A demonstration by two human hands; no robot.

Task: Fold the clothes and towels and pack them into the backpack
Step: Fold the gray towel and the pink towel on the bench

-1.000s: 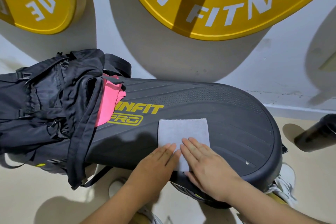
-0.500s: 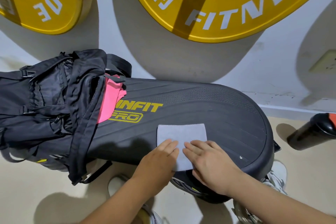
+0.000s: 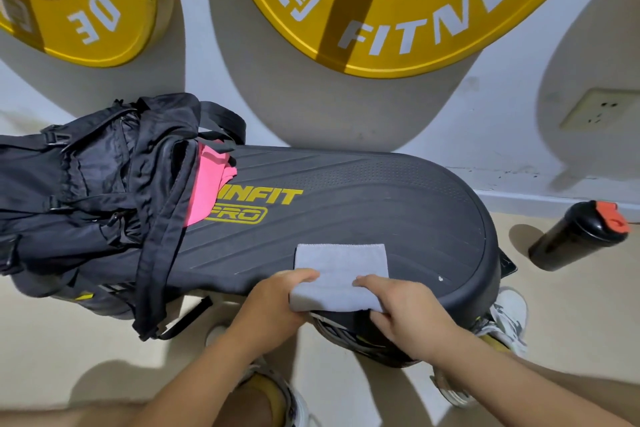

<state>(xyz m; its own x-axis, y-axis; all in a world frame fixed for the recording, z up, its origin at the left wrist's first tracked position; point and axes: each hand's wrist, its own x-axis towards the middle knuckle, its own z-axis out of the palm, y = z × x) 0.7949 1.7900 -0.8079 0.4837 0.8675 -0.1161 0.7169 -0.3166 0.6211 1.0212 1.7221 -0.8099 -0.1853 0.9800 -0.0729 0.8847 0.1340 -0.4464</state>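
Note:
A small folded grey towel (image 3: 341,263) lies on the near edge of a black step platform (image 3: 381,204). My left hand (image 3: 277,302) grips the towel's near left corner, thumb on top. My right hand (image 3: 405,308) grips its near right corner the same way, and the near edge is lifted off the platform. A black backpack (image 3: 90,198) lies open on the platform's left end, with a pink garment (image 3: 207,184) showing in its mouth.
Two yellow weight plates (image 3: 398,3) lean on the white wall behind. A black shaker bottle (image 3: 575,236) with a red cap lies on the floor at right. My shoes (image 3: 505,319) stand under the platform's near edge. A wall socket (image 3: 599,113) is at right.
Both hands went from pressing flat on the towel to gripping its near corners and lifting that edge. The view has shifted slightly left and down.

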